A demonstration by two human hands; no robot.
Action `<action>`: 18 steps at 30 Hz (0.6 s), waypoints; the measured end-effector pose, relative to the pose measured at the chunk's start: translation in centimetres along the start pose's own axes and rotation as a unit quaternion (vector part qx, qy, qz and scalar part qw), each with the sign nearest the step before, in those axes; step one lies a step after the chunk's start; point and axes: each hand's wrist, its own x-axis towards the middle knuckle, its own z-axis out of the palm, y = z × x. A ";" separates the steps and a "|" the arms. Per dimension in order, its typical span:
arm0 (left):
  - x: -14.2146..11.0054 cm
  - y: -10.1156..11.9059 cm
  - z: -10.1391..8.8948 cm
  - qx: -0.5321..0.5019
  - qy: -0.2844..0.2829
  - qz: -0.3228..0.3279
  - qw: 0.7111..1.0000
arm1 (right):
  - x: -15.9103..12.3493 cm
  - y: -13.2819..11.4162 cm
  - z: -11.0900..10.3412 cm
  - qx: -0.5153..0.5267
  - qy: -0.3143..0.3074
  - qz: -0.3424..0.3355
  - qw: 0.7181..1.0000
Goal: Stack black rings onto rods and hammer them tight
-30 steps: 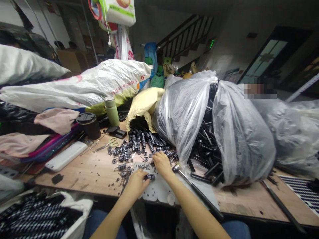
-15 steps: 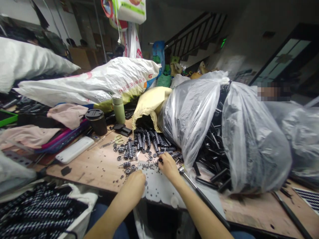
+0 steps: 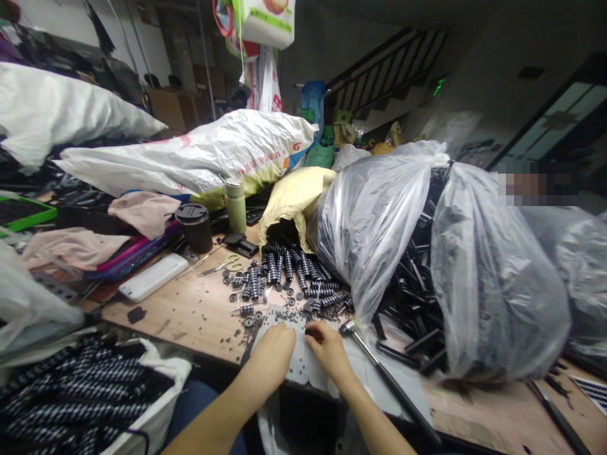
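Note:
My left hand rests curled on a white perforated plate at the near edge of the wooden table. My right hand is beside it, fingers pinched on a small black part that I cannot name. Just beyond the hands lie several black-and-white ribbed pieces and loose black washers, spilling from a yellow bag.
A hammer lies right of my right hand. Big clear bags of black parts fill the right side. Scissors, a black cup, a green flask and a white phone sit left. A bin of ribbed pieces stands lower left.
My right hand has pulled back from the pile of ribbed pieces toward the plate near me. My left hand stayed on the plate. The view has shifted a little left.

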 end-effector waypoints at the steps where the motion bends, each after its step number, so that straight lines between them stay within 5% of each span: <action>1: 0.4 0.0 0.0 -0.007 0.008 0.006 1.000 | -0.2 0.1 0.1 0.006 0.005 0.001 1.000; 7: 3.2 0.0 2.8 -0.117 0.103 0.014 0.988 | -0.6 1.0 0.1 0.015 0.039 0.007 0.999; 12: 5.8 -0.1 4.9 -0.065 0.181 -0.008 0.981 | -0.1 1.6 -0.2 -0.010 0.063 0.003 0.998; 18: 9.3 -3.9 1.2 -0.004 0.259 -0.128 0.957 | 2.9 1.4 0.1 -0.048 0.074 -0.038 0.995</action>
